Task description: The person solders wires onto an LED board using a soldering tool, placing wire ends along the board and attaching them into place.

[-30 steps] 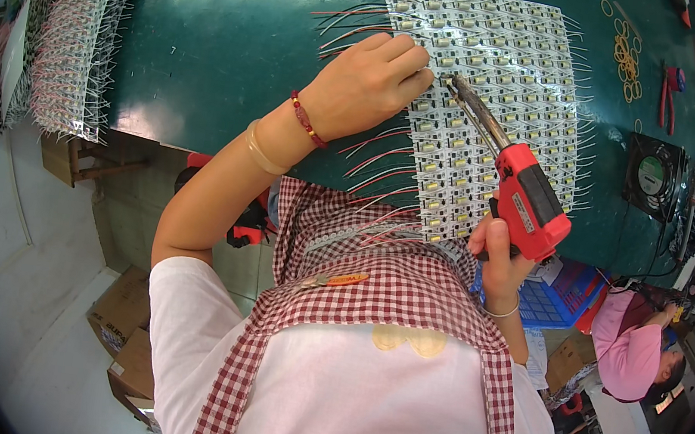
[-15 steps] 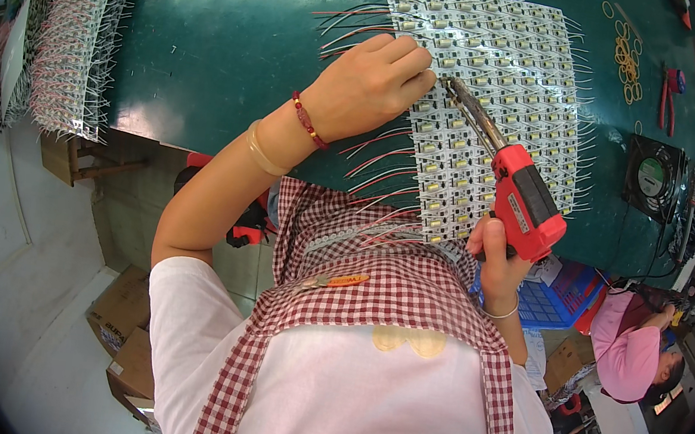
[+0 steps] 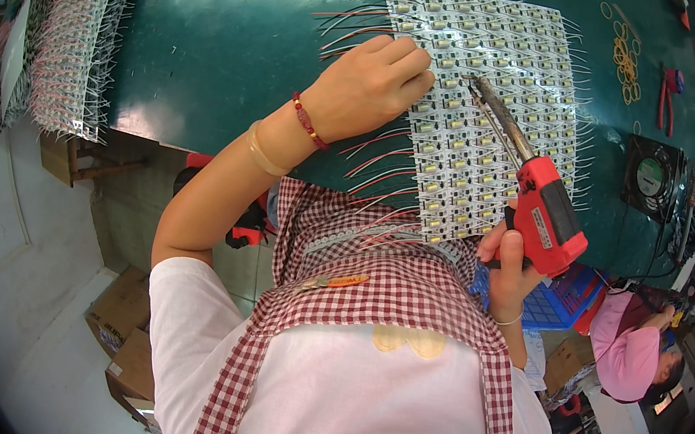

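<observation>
A sheet of white LED circuit boards (image 3: pixel 461 175) lies on the green table, with rows of small yellowish components. Red, white and black wires (image 3: pixel 382 165) stick out along its left edge. At that edge my left hand (image 3: pixel 378 78) is closed, thumb and fingers pinched together; whatever sits between the fingertips is hidden. My right hand (image 3: pixel 515 268) grips a red and black soldering gun (image 3: pixel 543 211) by its handle near the sheet's lower right. The gun's metal tip points up and left over the middle of the sheet, a short way right of my left fingers.
Another stack of wired boards (image 3: pixel 82 50) lies at the table's left end. Rubber bands (image 3: pixel 626 65), red-handled pliers (image 3: pixel 668 100) and a black fan (image 3: pixel 653 176) are on the right. Below the table edge is a blue crate (image 3: pixel 559 299); a person in pink (image 3: pixel 631 347) sits beyond it.
My right hand and the soldering gun have moved right and slightly down, taking the tip away from my left fingers. My left hand has stayed in place.
</observation>
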Action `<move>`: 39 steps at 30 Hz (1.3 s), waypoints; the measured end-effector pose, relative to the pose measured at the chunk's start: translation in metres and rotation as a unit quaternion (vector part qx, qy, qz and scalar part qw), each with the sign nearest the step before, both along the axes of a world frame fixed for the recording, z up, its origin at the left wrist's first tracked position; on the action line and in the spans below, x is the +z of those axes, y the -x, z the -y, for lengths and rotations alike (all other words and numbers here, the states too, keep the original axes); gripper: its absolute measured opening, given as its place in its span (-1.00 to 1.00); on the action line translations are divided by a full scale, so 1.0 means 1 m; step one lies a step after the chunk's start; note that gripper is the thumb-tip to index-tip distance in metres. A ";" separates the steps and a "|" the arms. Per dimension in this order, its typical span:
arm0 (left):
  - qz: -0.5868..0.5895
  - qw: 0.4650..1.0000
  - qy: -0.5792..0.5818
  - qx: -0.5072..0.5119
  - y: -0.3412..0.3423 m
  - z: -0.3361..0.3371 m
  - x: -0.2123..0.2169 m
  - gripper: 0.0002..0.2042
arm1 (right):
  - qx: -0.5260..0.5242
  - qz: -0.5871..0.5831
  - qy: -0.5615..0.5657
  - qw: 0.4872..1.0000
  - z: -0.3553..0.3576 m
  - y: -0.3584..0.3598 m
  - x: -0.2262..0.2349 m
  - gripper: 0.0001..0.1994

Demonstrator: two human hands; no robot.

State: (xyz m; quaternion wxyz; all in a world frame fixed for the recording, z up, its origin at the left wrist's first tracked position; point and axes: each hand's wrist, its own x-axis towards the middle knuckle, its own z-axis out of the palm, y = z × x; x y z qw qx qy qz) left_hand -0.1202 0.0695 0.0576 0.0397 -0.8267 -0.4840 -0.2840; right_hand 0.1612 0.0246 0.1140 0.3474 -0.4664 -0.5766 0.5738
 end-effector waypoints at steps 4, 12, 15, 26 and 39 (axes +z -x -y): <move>-0.003 1.000 0.001 0.002 -0.002 -0.001 0.003 -0.81 | -0.047 -0.038 -0.018 0.998 -0.008 -0.016 0.004 -0.60; 0.001 1.000 0.020 -0.015 -0.005 -0.005 0.010 -0.81 | -0.236 -0.072 -0.212 0.945 -0.056 -0.093 0.045 -0.56; -0.034 0.999 0.034 -0.001 -0.006 -0.002 0.011 -0.75 | -0.292 -0.045 -0.267 0.917 -0.065 -0.131 0.061 -0.53; -0.058 0.998 0.012 0.012 0.004 0.005 0.031 -0.75 | -0.472 -0.051 -0.370 0.798 -0.097 -0.200 0.024 -0.66; 0.083 0.990 0.053 0.106 -0.004 0.020 0.029 -0.80 | -0.446 -0.139 -0.141 0.873 -0.093 -0.202 0.012 -0.71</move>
